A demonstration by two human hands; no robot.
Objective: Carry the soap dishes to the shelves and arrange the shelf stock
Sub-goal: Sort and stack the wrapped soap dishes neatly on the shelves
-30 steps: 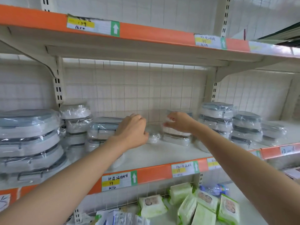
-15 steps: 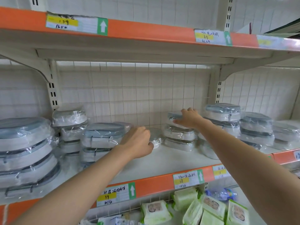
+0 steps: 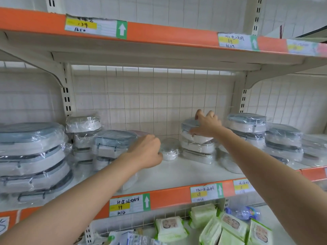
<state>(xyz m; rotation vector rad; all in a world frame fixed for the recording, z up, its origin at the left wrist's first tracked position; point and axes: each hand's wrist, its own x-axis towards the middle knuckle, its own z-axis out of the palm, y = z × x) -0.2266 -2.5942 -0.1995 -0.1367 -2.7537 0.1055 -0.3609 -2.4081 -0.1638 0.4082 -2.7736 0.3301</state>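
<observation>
Since a moment earlier, her right hand (image 3: 206, 125) had climbed onto the top soap dish (image 3: 192, 127) of the middle stack, fingers spread over its lid. That film-wrapped grey-lidded dish lay directly beneath it; the left hand (image 3: 146, 150), curled loosely, hung further left beside a small round container (image 3: 169, 150).

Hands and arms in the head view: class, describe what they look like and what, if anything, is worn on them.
Two bare forearms reach in from the bottom corners. No sleeve, glove, watch, bracelet or ring shows on the left hand or the right hand. The right hand's raised fingertip has what looks like a dark-painted nail.
</observation>
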